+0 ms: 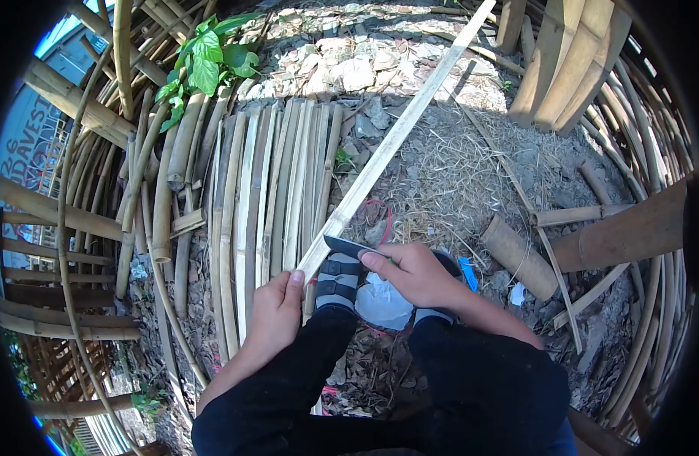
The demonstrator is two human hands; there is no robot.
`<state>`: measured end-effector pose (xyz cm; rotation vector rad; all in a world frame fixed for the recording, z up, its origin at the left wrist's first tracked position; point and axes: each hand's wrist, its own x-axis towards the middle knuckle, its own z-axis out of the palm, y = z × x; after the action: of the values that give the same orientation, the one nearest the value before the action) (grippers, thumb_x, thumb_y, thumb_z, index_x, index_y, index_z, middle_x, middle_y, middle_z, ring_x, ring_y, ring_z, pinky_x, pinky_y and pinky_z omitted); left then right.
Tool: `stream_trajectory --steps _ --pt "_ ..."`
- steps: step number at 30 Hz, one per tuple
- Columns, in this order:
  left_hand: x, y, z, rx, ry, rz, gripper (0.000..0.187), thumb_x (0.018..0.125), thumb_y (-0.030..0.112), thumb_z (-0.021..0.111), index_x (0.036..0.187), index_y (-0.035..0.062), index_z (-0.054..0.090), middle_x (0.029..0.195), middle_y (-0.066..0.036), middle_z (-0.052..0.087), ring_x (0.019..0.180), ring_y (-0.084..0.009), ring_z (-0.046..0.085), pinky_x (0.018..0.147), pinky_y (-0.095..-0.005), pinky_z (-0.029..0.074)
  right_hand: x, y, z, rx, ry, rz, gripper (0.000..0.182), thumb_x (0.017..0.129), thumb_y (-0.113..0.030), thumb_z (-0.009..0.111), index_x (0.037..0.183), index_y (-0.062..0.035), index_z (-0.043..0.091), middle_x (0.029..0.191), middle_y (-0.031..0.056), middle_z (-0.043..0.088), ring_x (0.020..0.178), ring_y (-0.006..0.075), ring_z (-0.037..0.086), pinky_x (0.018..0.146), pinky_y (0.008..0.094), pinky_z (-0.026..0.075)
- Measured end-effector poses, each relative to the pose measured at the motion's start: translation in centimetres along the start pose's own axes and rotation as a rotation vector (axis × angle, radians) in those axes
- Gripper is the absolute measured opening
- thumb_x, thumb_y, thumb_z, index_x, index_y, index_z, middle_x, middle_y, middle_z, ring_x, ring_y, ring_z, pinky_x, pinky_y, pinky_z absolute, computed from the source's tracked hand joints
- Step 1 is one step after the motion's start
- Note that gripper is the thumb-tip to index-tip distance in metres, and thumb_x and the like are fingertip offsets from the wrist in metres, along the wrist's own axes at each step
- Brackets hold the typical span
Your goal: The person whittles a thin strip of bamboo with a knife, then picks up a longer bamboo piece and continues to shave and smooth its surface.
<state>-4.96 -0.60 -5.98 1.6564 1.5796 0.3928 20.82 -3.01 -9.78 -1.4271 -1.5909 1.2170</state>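
My left hand [279, 310] is closed around the near end of a long pale bamboo strip [395, 140], thumb pressed on top. The strip slants away from me to the upper right. In my right hand [412, 275] is a knife [348, 245] with a dark blade, its handle mostly hidden by the fingers. The blade points left, with its tip right at the strip's edge a little beyond my left hand. Below the blade is my sandalled foot [338, 281]. A pale, rounded stone-like lump [383, 302] lies between my feet.
Many split bamboo strips [277, 175] lie side by side on the left. Thick bamboo poles [630, 239] and a short cut piece [519, 257] are on the right. Shavings [448, 182] cover the ground ahead, near a leafy plant [205, 64].
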Motion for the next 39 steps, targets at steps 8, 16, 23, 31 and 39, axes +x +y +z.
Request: stream_trajectory --steps 8,16,23,31,39 --pt "-0.4 1.2 0.1 0.011 -0.036 0.051 0.046 0.105 0.030 0.046 0.076 -0.0039 0.055 0.056 -0.013 0.052 0.049 -0.0195 0.052 0.051 -0.0385 0.041 1.5 1.5 1.4 0.198 0.048 0.071 0.061 0.099 -0.052 0.052 0.068 -0.0004 0.062 0.055 0.0072 0.054 0.052 0.0173 0.052 0.054 0.0360 0.042" --pt "-0.4 0.7 0.0 -0.137 -0.133 -0.103 0.047 0.105 0.034 0.046 0.076 -0.0005 0.057 0.055 -0.003 0.048 0.049 -0.0113 0.047 0.048 -0.0305 0.038 0.9 2.5 1.4 0.441 0.173 0.059 0.059 0.102 -0.048 0.050 0.068 -0.0008 0.059 0.055 0.0055 0.052 0.054 0.0139 0.049 0.054 0.0341 0.041" --pt "-0.3 0.4 0.1 -0.182 -0.163 -0.119 0.047 0.105 0.036 0.046 0.076 0.0001 0.057 0.057 -0.001 0.048 0.050 -0.0098 0.044 0.049 -0.0291 0.037 1.2 1.1 1.4 0.068 0.046 0.042 0.055 0.102 -0.044 0.053 0.067 -0.0013 0.059 0.055 0.0005 0.048 0.054 0.0082 0.044 0.052 0.0298 0.037" --pt "-0.2 0.3 0.2 -0.125 -0.225 -0.116 0.048 0.105 0.036 0.045 0.077 -0.0005 0.058 0.058 -0.002 0.048 0.054 -0.0109 0.045 0.053 -0.0300 0.038 0.2 2.2 1.8 0.215 0.120 0.113 0.063 0.099 -0.054 0.051 0.066 -0.0015 0.061 0.053 0.0053 0.053 0.048 0.0160 0.052 0.050 0.0337 0.040" --pt "-0.3 -0.6 -0.2 -0.247 -0.221 -0.167 0.048 0.105 0.038 0.045 0.078 0.0001 0.058 0.059 0.000 0.048 0.053 -0.0101 0.044 0.051 -0.0295 0.037 -0.2 2.7 -2.7 0.647 0.509 0.156 0.053 0.104 -0.045 0.048 0.066 -0.0078 0.051 0.055 -0.0043 0.040 0.048 0.0055 0.035 0.045 0.0243 0.025"
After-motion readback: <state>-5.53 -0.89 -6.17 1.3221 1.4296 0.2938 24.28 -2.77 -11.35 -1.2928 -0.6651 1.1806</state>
